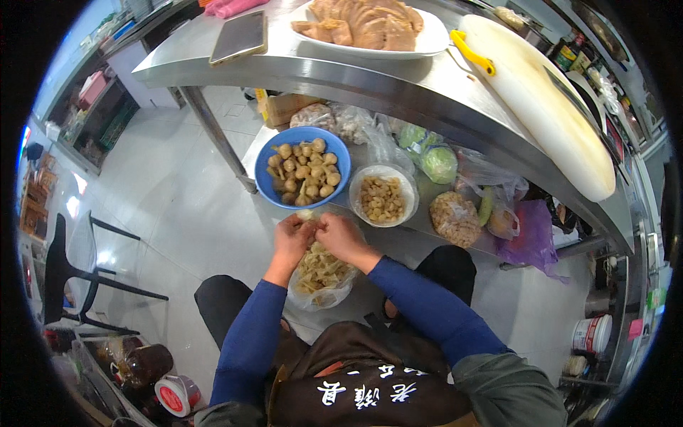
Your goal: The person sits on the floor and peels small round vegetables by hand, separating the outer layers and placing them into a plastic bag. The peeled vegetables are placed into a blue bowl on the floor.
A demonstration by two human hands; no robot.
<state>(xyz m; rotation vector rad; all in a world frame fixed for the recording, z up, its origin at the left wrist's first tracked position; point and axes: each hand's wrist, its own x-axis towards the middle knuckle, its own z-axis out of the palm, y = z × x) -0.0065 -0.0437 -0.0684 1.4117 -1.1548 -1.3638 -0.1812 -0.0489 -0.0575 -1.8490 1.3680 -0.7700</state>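
Observation:
My left hand (293, 240) and my right hand (341, 235) meet with bent fingers just in front of a blue plastic bowl (259, 179). A pale piece of what looks like pickled garlic (305, 214) shows at the fingertips, mostly covered by them. In the blue bowl lie many brownish garlic bulbs (303, 172) with stems. To its right, a white bowl (410, 200) holds peeled cloves (382, 200). Directly under my hands, a clear plastic bag (315, 303) full of pale skins (320, 269) sits on the floor between my legs.
A steel table (341, 80) rises ahead, bearing a plate of sliced meat (368, 24), a phone (239, 36) and a thick white cutting board (539, 107). Bagged cabbage (438, 164) and a purple bag (525, 240) fill its lower shelf. A chair (80, 272) stands left.

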